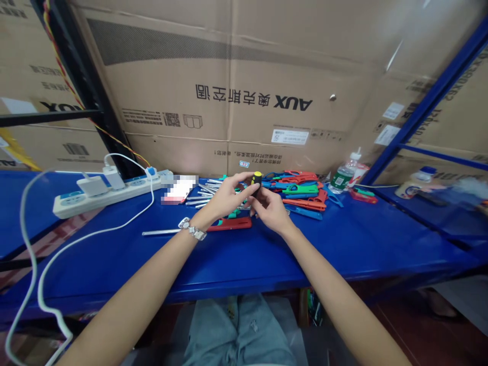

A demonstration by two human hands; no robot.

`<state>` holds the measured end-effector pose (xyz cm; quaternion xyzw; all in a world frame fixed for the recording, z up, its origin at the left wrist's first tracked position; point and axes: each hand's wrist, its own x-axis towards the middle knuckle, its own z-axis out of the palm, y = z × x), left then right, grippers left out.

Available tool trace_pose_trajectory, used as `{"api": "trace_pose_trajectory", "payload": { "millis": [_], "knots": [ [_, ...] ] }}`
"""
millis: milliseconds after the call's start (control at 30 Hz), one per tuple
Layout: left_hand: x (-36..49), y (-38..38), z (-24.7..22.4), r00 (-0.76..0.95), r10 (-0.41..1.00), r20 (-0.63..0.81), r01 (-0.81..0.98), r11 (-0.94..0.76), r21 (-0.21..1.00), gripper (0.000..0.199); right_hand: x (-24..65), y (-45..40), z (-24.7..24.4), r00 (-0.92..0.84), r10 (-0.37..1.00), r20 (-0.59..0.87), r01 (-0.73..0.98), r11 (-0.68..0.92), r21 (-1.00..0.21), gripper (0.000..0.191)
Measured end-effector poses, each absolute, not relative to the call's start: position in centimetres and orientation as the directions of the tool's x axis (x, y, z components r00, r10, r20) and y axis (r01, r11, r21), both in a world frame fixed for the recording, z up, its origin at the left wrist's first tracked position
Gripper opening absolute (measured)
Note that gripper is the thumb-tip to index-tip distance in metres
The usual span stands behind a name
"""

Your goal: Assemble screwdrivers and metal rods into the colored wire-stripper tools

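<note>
Above the blue table (267,254), my left hand (231,195) is closed around an upright screwdriver (257,178) with a black handle and a yellow top end. My fingers hide its lower part. My right hand (272,211) is closed just below and to the right, fingertips pinched near the screwdriver's lower end; what they pinch is hidden. Under my left wrist lies a red long-neck lighter (231,223), its metal tube pointing left. Behind my hands is a pile of red, green and blue lighters (301,189), with several metal tubes (208,192) to the left.
At the left lies a white power strip (110,190) with plugged-in chargers and a loose white cable (95,234). A phone-like blurred item (179,190) sits beside it. A clear bottle (339,178) stands at right. Large cardboard (229,66) walls off the back.
</note>
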<state>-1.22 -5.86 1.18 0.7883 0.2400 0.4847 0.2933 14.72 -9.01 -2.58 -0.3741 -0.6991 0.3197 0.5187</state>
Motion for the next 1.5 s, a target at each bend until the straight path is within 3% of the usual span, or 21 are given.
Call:
{"api": "trace_pose_trajectory", "payload": {
  "millis": [200, 467, 567, 700, 867, 1033, 1167, 1233, 1367, 1500],
  "knots": [
    [-0.4, -5.5, 0.6, 0.225, 0.691, 0.687, 0.117, -0.719, 0.685, 0.035, 14.8, -8.5, -3.2, -0.087, 0.876, 0.474, 0.207, 0.481, -0.852, 0.035],
    [-1.2, -5.6, 1.2, 0.392, 0.658, 0.643, 0.125, -0.731, 0.671, 0.02, 15.0, -8.9, -3.0, -0.18, 0.856, 0.485, 0.241, 0.516, -0.822, 0.029],
    [-0.6, -5.7, 1.3, 0.332, 0.681, 0.653, 0.123, -0.717, 0.686, 0.019, 14.5, -8.7, -3.2, -0.081, 0.884, 0.46, 0.217, 0.466, -0.858, 0.035],
    [-0.2, -5.7, 1.1, 0.239, 0.705, 0.668, 0.108, -0.703, 0.703, 0.034, 14.2, -8.7, -3.0, -0.026, 0.898, 0.439, 0.157, 0.437, -0.886, 0.038],
    [-1.1, -5.9, 1.3, 0.405, 0.683, 0.608, 0.092, -0.692, 0.716, 0.024, 14.4, -9.2, -2.4, -0.143, 0.88, 0.452, 0.172, 0.472, -0.865, 0.034],
    [-0.8, -5.7, 1.5, 0.263, 0.702, 0.662, 0.131, -0.705, 0.697, 0.032, 14.5, -9.0, -2.8, -0.103, 0.876, 0.471, 0.232, 0.481, -0.845, 0.036],
    [-1.6, -5.3, 1.2, 0.216, 0.712, 0.669, 0.145, -0.7, 0.699, 0.02, 14.9, -8.9, -2.7, -0.094, 0.9, 0.425, 0.2, 0.436, -0.878, 0.04],
    [-2.6, -5.1, 0.5, 0.252, 0.707, 0.661, 0.209, -0.707, 0.676, 0.018, 15.3, -8.8, -2.5, -0.053, 0.905, 0.423, 0.189, 0.425, -0.885, 0.043],
    [-4.2, -5.3, -1.4, 0.621, 0.609, 0.493, 0.322, -0.772, 0.548, 0.01, 16.4, -8.7, -2.3, 0.019, 0.891, 0.454, 0.212, 0.441, -0.872, 0.044],
    [-4.1, -5.7, -2.8, 0.718, 0.56, 0.413, 0.355, -0.805, 0.475, 0.009, 17.9, -9.0, -2.9, 0.088, 0.889, 0.45, 0.509, 0.348, -0.787, 0.043]
  ]
}}
